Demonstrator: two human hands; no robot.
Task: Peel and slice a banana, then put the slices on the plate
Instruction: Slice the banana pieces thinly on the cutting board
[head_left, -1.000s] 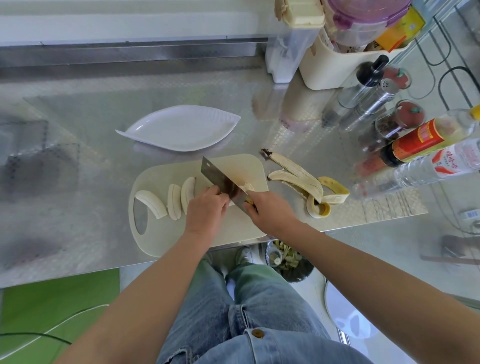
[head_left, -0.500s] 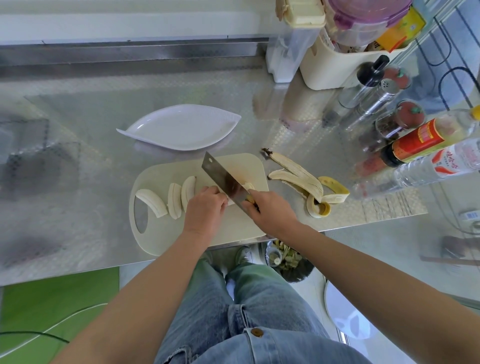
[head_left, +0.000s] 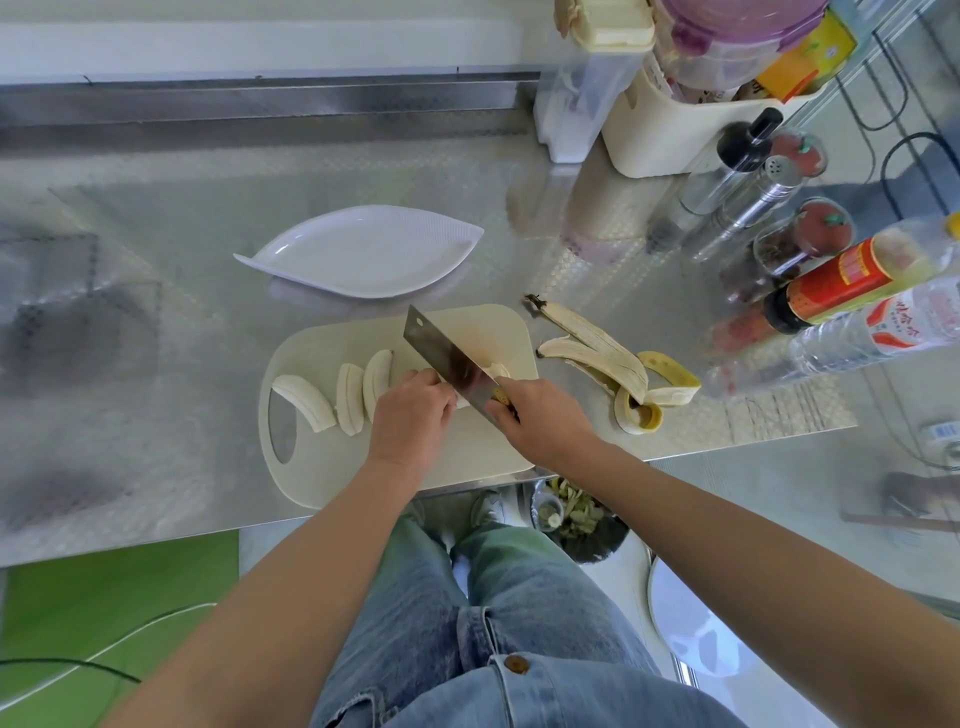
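Three cut slices (head_left: 349, 397) lie on cutting board (head_left: 457, 457), left of cleaver (head_left: 444, 358). Left hand (head_left: 410, 415) curled, pinning remaining banana (head_left: 493, 370). Right hand (head_left: 545, 421) closed on cleaver handle. Flesh soft, slippery, light: pinch sides gently. Plate (head_left: 363, 249) beyond board.

left hand (head_left: 410, 415) curled, right hand (head_left: 545, 422) gripping

The cleaver (head_left: 448, 358) and left hand (head_left: 410, 415) hide most of the banana piece (head_left: 496, 370) being cut; cleaver's handle buried in the right hand (head_left: 545, 415).
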